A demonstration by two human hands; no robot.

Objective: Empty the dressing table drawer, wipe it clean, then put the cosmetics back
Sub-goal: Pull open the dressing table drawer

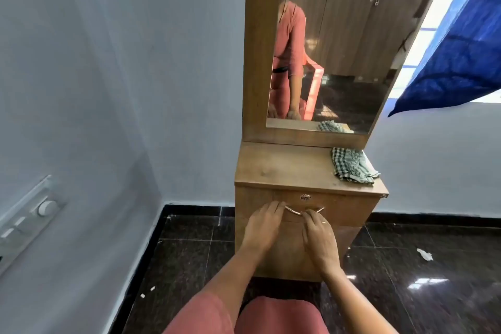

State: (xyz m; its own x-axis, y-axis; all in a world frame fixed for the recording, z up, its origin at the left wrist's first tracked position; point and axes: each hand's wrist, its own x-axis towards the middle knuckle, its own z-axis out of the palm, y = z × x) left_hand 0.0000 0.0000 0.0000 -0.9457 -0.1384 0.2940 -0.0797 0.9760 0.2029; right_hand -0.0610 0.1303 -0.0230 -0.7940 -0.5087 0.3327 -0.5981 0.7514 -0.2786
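Head view looks down at the dressing table, which stands against a pale wall. Its drawer sits just under the top and is closed, so whatever is inside is hidden behind the wooden front. A small round lock sits above the curved metal handle.

My left hand lies against the drawer front with its fingers nearly straight, the tips touching the wood at the left end of the handle; it has hold of nothing. My right hand, with a ring on one finger, has bent fingertips at the middle of the handle, but I cannot tell whether they hook around the bar or only rest on it.

A checked cloth lies crumpled on the right rear corner of the tabletop, hanging slightly over the edge, well apart from both hands. The tall mirror rises behind the top and reflects wooden wardrobe doors. A blue curtain hangs at the right, near the mirror's edge. A switch panel is mounted on the wall at the left.

On the dark glossy floor, a white scrap lies to the right of the table and small white bits lie near the left wall. Both forearms cross in front of the lower panel.
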